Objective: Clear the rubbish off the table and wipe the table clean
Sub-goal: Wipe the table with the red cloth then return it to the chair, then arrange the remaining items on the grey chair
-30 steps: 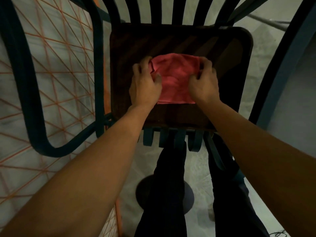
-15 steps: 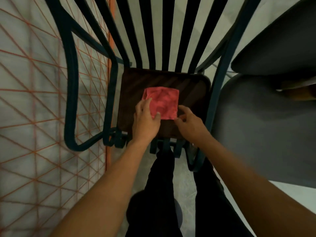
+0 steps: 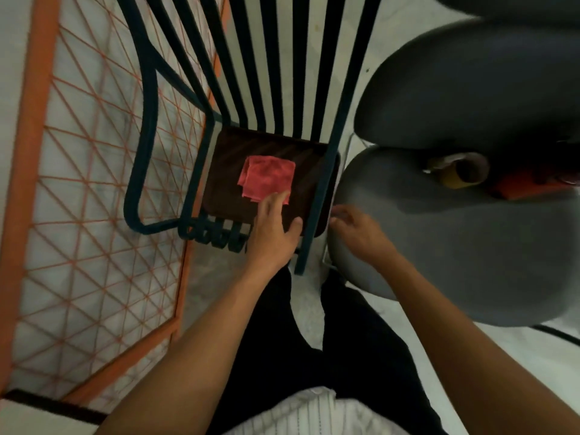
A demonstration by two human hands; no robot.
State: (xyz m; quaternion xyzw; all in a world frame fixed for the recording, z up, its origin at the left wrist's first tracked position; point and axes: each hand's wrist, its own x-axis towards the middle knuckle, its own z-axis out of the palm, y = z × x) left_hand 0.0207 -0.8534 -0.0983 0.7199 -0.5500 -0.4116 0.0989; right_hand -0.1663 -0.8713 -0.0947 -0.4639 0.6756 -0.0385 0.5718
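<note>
A folded red cloth (image 3: 266,177) lies flat on the dark wooden seat (image 3: 226,189) of a teal metal chair. My left hand (image 3: 274,227) hovers over the seat's near edge, fingers fairly straight, fingertips at the cloth's near corner, holding nothing. My right hand (image 3: 354,229) is to the right of the chair frame, over the edge of the grey round table (image 3: 470,252), fingers loosely bent and empty. On the table lie a brown cardboard tube (image 3: 455,175) and an orange flat item (image 3: 527,183).
The chair's dark slatted back (image 3: 282,73) rises ahead, and its teal armrest loop (image 3: 141,152) curves left. An orange lattice frame (image 3: 78,215) stands to the left. A second grey rounded surface (image 3: 486,83) overhangs the table. My dark trousers (image 3: 314,340) are below.
Both hands have let go of the red cloth and drawn back towards me. My right hand moved right, off the seat to the grey table's edge. My view has pulled back and swung right.
</note>
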